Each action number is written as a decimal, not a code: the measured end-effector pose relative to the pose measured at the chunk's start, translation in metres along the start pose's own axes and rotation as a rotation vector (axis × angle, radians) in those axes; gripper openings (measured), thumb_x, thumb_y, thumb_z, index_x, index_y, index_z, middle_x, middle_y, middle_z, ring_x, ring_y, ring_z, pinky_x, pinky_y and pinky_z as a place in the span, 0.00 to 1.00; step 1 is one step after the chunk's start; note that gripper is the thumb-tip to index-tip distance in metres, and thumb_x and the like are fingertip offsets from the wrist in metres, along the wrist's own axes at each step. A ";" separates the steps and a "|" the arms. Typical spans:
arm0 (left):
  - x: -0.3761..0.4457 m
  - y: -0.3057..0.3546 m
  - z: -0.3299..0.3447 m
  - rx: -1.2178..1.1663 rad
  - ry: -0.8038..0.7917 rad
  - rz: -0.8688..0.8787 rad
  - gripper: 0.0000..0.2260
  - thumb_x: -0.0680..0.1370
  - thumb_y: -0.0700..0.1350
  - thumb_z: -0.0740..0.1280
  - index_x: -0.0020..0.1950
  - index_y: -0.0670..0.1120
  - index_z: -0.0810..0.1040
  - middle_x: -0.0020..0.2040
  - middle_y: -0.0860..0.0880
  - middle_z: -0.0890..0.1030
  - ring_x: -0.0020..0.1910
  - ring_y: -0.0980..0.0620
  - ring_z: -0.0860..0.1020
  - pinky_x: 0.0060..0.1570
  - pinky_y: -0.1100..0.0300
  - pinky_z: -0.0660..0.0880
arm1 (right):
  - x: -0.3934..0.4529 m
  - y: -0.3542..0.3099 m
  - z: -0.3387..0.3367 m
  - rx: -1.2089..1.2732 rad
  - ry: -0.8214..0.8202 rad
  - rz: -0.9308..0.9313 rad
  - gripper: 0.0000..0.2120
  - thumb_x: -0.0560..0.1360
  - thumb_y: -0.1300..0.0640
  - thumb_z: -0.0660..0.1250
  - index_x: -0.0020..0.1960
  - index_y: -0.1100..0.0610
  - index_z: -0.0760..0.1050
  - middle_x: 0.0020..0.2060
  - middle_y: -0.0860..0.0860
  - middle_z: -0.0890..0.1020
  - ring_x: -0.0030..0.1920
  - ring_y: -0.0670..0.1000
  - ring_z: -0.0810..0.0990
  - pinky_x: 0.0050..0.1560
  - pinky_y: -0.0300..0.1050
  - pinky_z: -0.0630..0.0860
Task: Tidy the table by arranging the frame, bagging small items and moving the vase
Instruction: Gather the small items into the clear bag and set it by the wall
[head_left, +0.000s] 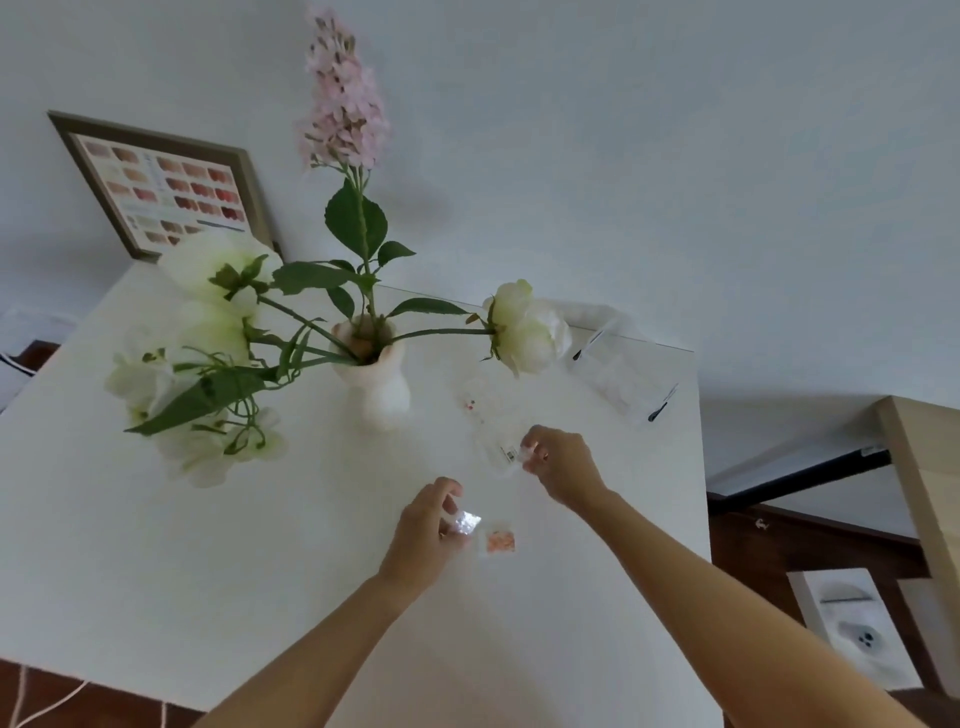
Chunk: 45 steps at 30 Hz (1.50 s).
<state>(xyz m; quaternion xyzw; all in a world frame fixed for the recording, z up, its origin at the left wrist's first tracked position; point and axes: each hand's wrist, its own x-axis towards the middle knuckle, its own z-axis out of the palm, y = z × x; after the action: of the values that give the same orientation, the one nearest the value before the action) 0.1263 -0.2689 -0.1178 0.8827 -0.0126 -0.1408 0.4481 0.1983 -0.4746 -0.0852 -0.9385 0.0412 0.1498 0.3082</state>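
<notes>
A white vase (378, 387) with white and pink flowers stands mid-table. A framed colour chart (166, 187) leans against the wall at the table's back left corner. My left hand (423, 535) pinches a small shiny clear packet (464, 522) just above the table. Beside it lies a small clear packet with orange bits (500, 543). My right hand (558, 467) grips the edge of a clear plastic bag (498, 449) lying on the table. Another small clear packet with red dots (475, 400) lies beyond it.
The white table (156, 571) fills the view. A clear flat holder with black clips (623, 379) lies at the back right corner. A wooden piece (924, 493) and a white box (857, 623) are off the table's right edge.
</notes>
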 end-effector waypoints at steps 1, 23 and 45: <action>-0.002 0.003 0.004 0.009 -0.069 0.009 0.20 0.66 0.36 0.74 0.53 0.49 0.72 0.45 0.48 0.75 0.31 0.54 0.75 0.35 0.69 0.73 | 0.008 -0.004 0.000 -0.020 -0.026 -0.015 0.11 0.71 0.64 0.70 0.52 0.55 0.77 0.41 0.55 0.84 0.40 0.54 0.81 0.41 0.42 0.76; 0.024 0.036 0.034 0.506 -0.268 0.036 0.14 0.70 0.52 0.70 0.47 0.43 0.74 0.51 0.46 0.75 0.50 0.46 0.75 0.44 0.56 0.72 | 0.023 0.037 0.006 -0.451 0.024 -0.065 0.13 0.72 0.56 0.71 0.53 0.55 0.73 0.52 0.54 0.76 0.52 0.56 0.73 0.52 0.46 0.71; 0.129 0.135 0.057 0.269 -0.043 0.273 0.10 0.79 0.38 0.57 0.57 0.38 0.73 0.49 0.38 0.75 0.46 0.42 0.75 0.41 0.63 0.64 | 0.055 0.088 -0.129 0.233 0.567 0.151 0.05 0.75 0.61 0.59 0.48 0.57 0.72 0.37 0.53 0.81 0.34 0.56 0.77 0.28 0.45 0.71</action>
<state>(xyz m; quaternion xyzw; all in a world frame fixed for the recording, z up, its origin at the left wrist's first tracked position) 0.2496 -0.4142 -0.0729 0.9216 -0.1602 -0.0945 0.3408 0.2683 -0.6211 -0.0535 -0.8957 0.2118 -0.1012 0.3777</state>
